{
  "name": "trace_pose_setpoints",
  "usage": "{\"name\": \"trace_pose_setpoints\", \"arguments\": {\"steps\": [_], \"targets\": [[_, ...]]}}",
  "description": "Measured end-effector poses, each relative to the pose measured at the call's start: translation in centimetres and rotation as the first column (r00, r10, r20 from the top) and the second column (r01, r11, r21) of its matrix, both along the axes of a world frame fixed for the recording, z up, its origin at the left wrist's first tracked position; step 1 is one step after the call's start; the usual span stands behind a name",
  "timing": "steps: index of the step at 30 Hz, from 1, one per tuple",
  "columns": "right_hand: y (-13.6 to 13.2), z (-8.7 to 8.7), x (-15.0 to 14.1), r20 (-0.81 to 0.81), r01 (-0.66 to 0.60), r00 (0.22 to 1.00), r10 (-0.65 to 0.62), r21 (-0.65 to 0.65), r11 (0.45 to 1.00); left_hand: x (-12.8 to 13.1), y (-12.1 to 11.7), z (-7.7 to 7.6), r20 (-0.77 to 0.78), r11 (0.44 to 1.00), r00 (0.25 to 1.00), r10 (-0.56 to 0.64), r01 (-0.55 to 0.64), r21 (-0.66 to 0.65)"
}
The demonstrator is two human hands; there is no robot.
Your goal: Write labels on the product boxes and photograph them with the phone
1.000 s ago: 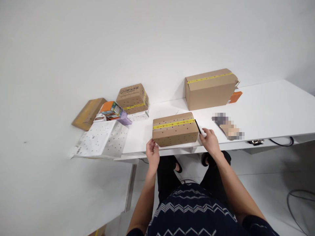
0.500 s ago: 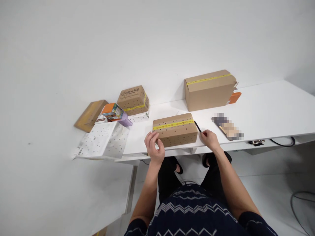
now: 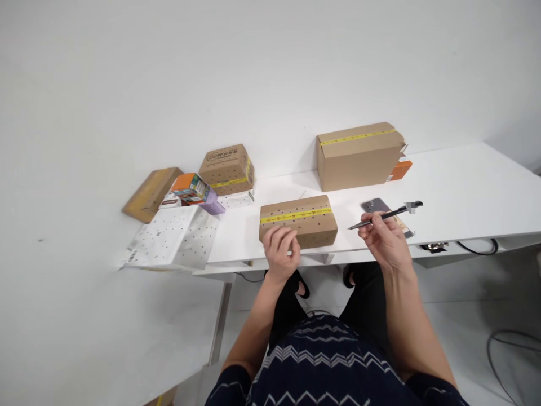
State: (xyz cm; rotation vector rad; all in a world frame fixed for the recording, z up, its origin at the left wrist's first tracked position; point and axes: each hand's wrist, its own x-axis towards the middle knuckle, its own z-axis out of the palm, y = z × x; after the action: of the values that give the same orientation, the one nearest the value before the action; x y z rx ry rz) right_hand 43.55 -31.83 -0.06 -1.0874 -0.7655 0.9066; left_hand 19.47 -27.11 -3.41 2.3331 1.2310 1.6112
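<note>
My right hand (image 3: pixel 385 238) has its fingers closed round a black pen (image 3: pixel 393 213), whose tip points left and whose thicker end is up at the right. Beneath that hand a dark phone (image 3: pixel 372 204) lies on the white table, partly hidden. A brown cardboard box (image 3: pixel 315 229) with yellow tape (image 3: pixel 296 215) along its top sits near the table's front edge. At its front left is my left hand (image 3: pixel 282 255), fingers loosely curved and apart, holding nothing. Whether its fingertips touch the box I cannot tell.
A larger taped carton (image 3: pixel 359 160) stands against the wall, with an orange box (image 3: pixel 400 169) beside it. On the left are another carton (image 3: pixel 228 169), small coloured boxes (image 3: pixel 190 189), a brown package (image 3: pixel 150 194) and a white spotted parcel (image 3: pixel 169 239). A black cable (image 3: pixel 494 246) hangs at the right edge.
My right hand has moved right, away from the box, and turned up with the pen, now over the phone. My left hand has slid slightly right along the box's front.
</note>
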Motion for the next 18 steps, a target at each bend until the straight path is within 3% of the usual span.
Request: {"name": "trace_pose_setpoints", "arguments": {"steps": [3, 7, 11, 18], "targets": [[0.8, 1.9, -2.5, 0.028, -0.008, 1.000, 0.006, 0.087, 0.996, 1.0, -0.2, -0.3, -0.056, 0.999, 0.998, -0.005, 0.007, 0.051], [2.1, 2.8, -5.1, 0.162, -0.133, 0.980, 0.117, 0.091, 0.987, 1.8, -0.2, -0.7, -0.203, 0.985, 0.975, 0.086, -0.053, 0.161], [3.8, 2.5, -6.1, 0.303, -0.189, 0.939, 0.160, 0.069, 0.980, 2.1, 0.1, -0.8, -0.243, 0.976, 0.958, 0.151, -0.104, 0.192], [5.3, 1.1, -6.2, 0.587, -0.127, 0.804, 0.099, 0.006, 0.992, 2.6, 0.5, -1.0, -0.263, 0.968, 0.945, 0.195, -0.143, 0.205]]}}
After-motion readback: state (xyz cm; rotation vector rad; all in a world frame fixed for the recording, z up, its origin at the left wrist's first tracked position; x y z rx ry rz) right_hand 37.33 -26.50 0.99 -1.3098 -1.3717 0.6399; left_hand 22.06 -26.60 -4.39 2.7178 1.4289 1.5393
